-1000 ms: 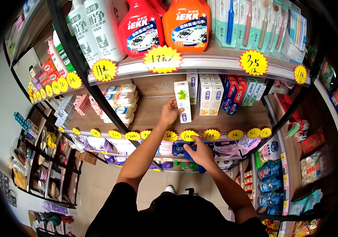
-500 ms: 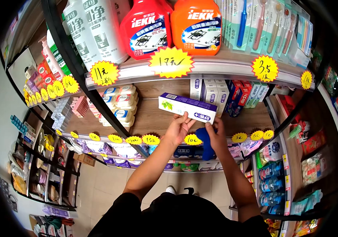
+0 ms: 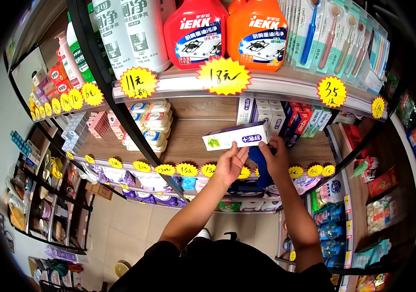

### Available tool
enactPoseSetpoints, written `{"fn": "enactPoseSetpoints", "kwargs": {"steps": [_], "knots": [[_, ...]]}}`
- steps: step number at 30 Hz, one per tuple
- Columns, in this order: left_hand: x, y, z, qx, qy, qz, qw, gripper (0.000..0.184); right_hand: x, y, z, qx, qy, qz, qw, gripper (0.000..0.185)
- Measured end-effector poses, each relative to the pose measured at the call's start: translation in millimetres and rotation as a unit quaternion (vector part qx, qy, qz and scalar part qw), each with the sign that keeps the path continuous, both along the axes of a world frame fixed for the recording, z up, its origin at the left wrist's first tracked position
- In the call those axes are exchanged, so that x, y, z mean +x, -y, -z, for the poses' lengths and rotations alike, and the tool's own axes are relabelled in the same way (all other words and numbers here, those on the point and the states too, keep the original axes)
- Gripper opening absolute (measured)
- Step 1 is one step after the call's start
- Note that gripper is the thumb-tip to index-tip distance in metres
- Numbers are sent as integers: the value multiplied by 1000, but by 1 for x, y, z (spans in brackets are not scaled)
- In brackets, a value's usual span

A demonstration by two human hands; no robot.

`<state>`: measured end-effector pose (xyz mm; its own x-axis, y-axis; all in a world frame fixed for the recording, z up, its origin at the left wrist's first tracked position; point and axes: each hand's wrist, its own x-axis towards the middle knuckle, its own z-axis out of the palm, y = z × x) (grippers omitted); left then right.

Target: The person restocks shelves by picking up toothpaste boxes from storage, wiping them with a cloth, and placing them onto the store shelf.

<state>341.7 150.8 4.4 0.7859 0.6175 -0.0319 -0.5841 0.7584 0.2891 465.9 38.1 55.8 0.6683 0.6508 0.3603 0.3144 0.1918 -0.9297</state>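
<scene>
A long white and purple toothpaste box (image 3: 234,136) with a green leaf print is held above the middle shelf, its front face turned up toward me. My left hand (image 3: 231,164) supports it from below, fingertips on its lower edge. At its right end, my right hand (image 3: 276,155) grips the box with thumb and fingers. A dark blue cloth (image 3: 262,170) hangs from the right hand, below the box. Behind it stand similar toothpaste boxes (image 3: 267,113), beside red and blue boxes (image 3: 299,121).
The middle shelf (image 3: 188,136) holds stacked soap packs (image 3: 157,127) on its left. Overhead, the upper shelf carries red (image 3: 195,36) and orange spray bottles (image 3: 257,39) and packaged toothbrushes (image 3: 332,36). A black post (image 3: 137,138) slants past my left arm. Yellow price tags (image 3: 187,169) line the edges.
The toothpaste box has tipped so its front faces me more and its top less. Both hands have shifted slightly right with it. The whole view has moved a little.
</scene>
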Motion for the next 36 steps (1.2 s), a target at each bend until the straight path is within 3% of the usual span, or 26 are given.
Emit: {"fn": "enactPoseSetpoints", "kwargs": {"steps": [3,7,12,14,15,17,19,21,23,25,30,32,36], "knots": [[-4,-10,2,35,-13,-23,999,37,-4,8,28,-46,45,55,996,40],[-15,-9,-19,108,-99,-55,988,38,-43,21,52,-89,-88,-64,990,39],[-33,-19,-38,273,-199,-65,939,51,-50,39,71,-160,48,-189,968,44],[-43,-26,-50,432,-257,-83,861,62,-50,55,50,-223,43,-153,962,51],[-46,-27,-54,433,-257,-84,860,62,-45,60,45,-218,29,-130,967,52],[-52,-23,-59,537,-296,-79,786,66,-37,68,27,-196,21,-91,976,50],[-52,-6,-65,522,-296,-94,794,62,-25,71,25,-174,-9,-99,980,47],[-51,11,-68,660,-356,-288,596,57,-23,70,23,-150,-37,-105,982,45],[-48,28,-69,719,-358,-384,455,55,-33,66,18,-96,18,-80,992,42],[-45,41,-60,738,-356,-412,397,55,-40,58,20,-60,-27,-113,991,44],[-50,62,-47,776,-318,-438,323,56,-41,53,14,22,-48,-85,995,43],[-49,64,-43,785,-270,-492,263,56,-34,56,9,6,-29,-92,995,41],[-49,64,-36,787,-267,-489,265,54,-39,60,-3,26,2,-77,997,35]]}}
